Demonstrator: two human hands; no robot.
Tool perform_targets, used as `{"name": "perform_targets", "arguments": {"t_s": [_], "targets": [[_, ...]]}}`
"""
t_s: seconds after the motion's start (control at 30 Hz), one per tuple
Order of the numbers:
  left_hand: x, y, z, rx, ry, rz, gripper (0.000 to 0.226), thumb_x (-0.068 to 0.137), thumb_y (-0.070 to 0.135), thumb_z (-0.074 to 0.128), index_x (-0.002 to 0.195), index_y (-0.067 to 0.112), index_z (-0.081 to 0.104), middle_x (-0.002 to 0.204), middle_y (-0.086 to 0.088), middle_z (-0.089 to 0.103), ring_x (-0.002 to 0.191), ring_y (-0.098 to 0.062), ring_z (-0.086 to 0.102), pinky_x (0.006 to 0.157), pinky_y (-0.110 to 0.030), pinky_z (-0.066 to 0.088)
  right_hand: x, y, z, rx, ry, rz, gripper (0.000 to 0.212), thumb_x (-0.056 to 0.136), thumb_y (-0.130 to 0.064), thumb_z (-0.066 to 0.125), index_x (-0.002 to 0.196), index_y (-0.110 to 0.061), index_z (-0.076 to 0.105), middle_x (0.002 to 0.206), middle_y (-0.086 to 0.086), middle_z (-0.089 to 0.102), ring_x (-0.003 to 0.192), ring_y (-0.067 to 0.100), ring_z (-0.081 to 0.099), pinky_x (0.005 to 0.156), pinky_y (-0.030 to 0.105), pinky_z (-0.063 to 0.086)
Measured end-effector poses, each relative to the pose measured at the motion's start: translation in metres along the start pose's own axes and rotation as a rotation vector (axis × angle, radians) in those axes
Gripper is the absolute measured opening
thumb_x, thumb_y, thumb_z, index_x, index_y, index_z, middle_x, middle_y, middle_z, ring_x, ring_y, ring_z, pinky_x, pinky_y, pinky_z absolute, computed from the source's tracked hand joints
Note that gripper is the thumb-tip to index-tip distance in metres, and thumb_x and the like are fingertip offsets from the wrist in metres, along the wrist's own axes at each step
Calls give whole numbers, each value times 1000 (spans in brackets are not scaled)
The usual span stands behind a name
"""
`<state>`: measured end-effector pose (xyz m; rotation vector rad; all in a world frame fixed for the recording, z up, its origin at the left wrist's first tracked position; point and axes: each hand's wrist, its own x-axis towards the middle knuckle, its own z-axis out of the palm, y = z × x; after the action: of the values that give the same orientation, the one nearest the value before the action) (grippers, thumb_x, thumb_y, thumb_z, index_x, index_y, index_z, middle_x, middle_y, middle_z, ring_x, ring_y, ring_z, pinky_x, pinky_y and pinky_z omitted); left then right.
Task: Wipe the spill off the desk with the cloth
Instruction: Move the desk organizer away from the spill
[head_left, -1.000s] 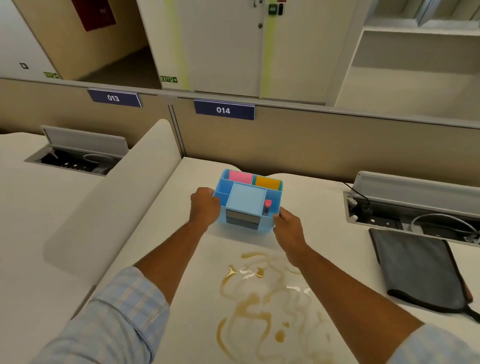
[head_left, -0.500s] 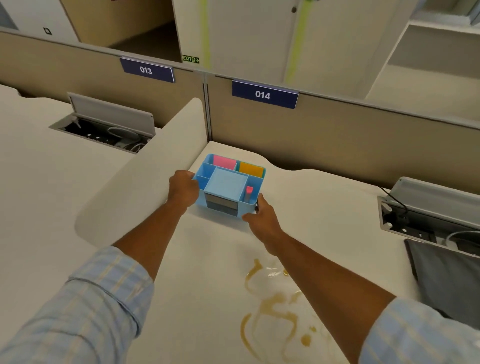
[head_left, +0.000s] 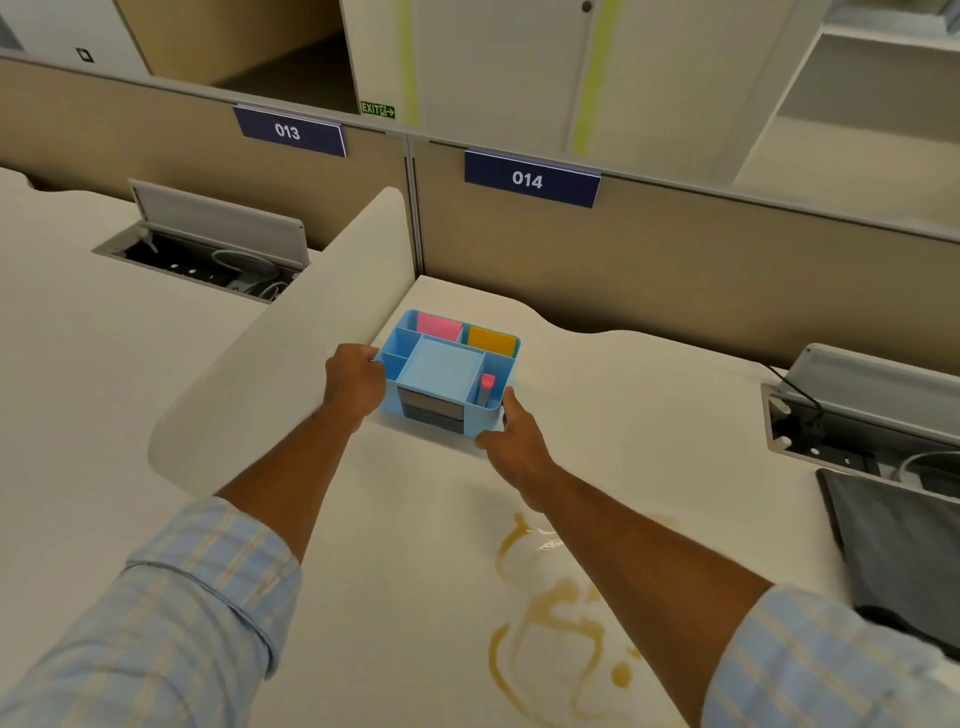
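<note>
My left hand (head_left: 355, 379) is curled against the left wall of the blue organizer (head_left: 445, 378), fingers closed on its edge. The organizer sits on the counter (head_left: 415, 571) near the back left corner, against the curved side divider (head_left: 291, 338); it holds a pink pad (head_left: 439, 326), a yellow pad (head_left: 492, 341) and a pink-capped marker (head_left: 487, 388). My right hand (head_left: 514, 441) grips its near right corner, thumb up along the side. Nearer me, the brown spill (head_left: 556, 608) lies in loops on the counter, partly under my right forearm. The dark cloth (head_left: 898, 551) lies at the far right, apart from the spill, just before the open cable box (head_left: 852, 421).
</note>
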<state>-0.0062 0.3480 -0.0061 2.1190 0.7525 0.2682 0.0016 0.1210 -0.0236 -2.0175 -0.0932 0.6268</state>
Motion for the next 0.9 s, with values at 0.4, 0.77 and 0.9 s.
{"name": "perform_targets", "arguments": {"t_s": [0.4, 0.77, 0.9], "targets": [[-21, 28, -3, 147, 240, 253, 41, 103, 13, 52, 143, 6, 55, 152, -16, 54, 141, -35, 51, 110, -44, 46, -49, 37, -80, -229, 325, -255, 66, 103, -20, 58, 161, -17, 26, 170, 1, 22, 156, 17, 23, 121, 25, 16], [-118, 101, 102, 53, 21, 613, 42, 91, 17, 47, 127, 4, 65, 125, -19, 69, 114, -36, 61, 100, -48, 48, -145, 197, -248, -597, 782, 142, 69, 93, -48, 67, 149, -17, 43, 159, 7, 42, 148, 29, 38, 118, 50, 33], [-155, 124, 160, -30, -179, 538, 38, 95, 11, 55, 132, 9, 65, 124, -14, 71, 109, -26, 65, 93, -40, 54, -172, 244, -272, -714, 781, 270, 57, 83, -51, 72, 128, -20, 54, 129, 3, 59, 120, 26, 56, 102, 47, 44]]}}
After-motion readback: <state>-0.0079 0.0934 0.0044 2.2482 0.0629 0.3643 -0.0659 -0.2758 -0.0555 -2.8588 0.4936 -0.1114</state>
